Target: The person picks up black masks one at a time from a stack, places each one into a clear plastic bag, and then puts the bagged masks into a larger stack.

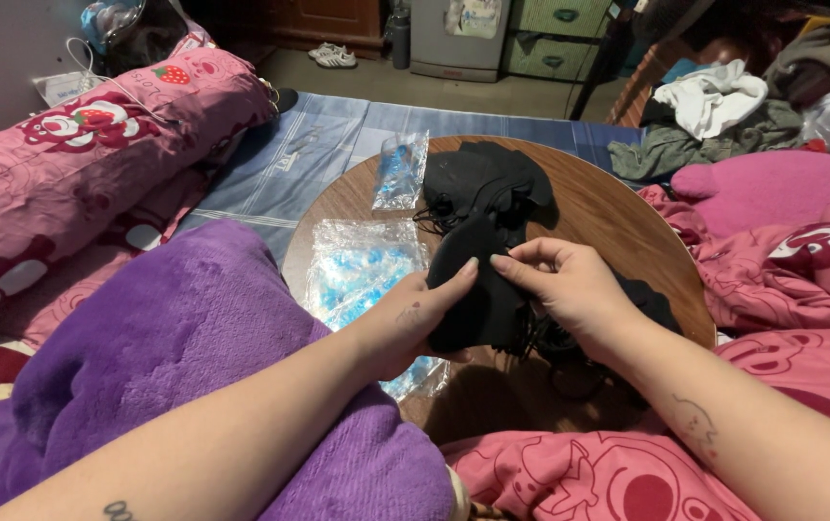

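both hands meet over the round brown wooden surface, working on a soft black fabric piece shaped like a padded mask with thin black cords trailing from it. the left hand lies under and against its left edge, thumb stretched up along the cloth and the other fingers mostly hidden beneath, so it looks to be supporting and lightly gripping the piece rather than fully closed. the right hand is curled, its fingertips pinching the upper edge of the same black piece just beside the left thumb. the piece is held just above the near middle of the surface. behind it lies a heap of more black fabric pieces, loose and seemingly not yet handled. to the left rest a large clear plastic bag of blue and white contents and, further back, a small clear plastic packet with blue contents; whether these are opened cannot be told. judging from this, the work seems at an early or middle stage: one piece in hand, several waiting, nothing visibly packed. a purple plush blanket and a pink strawberry-print quilt surround the surface.
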